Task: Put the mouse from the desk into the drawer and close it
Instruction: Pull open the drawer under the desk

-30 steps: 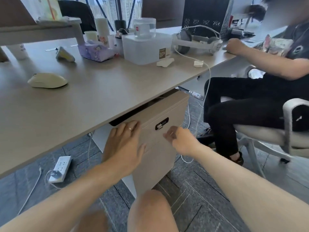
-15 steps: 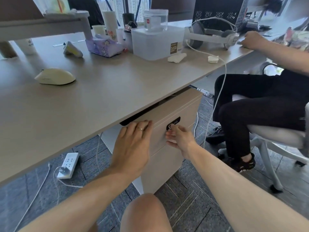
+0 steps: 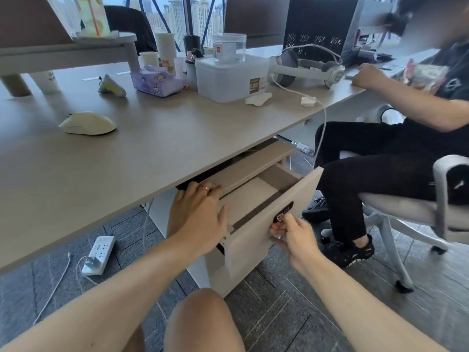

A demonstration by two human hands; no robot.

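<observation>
A cream-coloured mouse (image 3: 87, 123) lies on the beige desk (image 3: 157, 148), far left of the drawer. Under the desk edge, the top drawer (image 3: 276, 212) of a beige cabinet is pulled partly out, and its inside looks bare. My right hand (image 3: 291, 233) pinches the small key or knob at the dark lock plate on the drawer front. My left hand (image 3: 198, 212) rests flat with fingers spread on the cabinet top beside the open drawer, holding nothing.
A seated person (image 3: 396, 138) in a wheeled chair (image 3: 446, 199) is close on the right. The desk holds a white box (image 3: 228, 77), a tissue pack (image 3: 156, 82), a headset (image 3: 307, 68) with a hanging cable, and cups. A power strip (image 3: 99, 254) lies on the floor left. My knee (image 3: 203, 318) is below.
The drawer was shut one second ago and now stands pulled out. My right hand took hold at the lock plate and drew back toward me. My left hand stayed on the cabinet top.
</observation>
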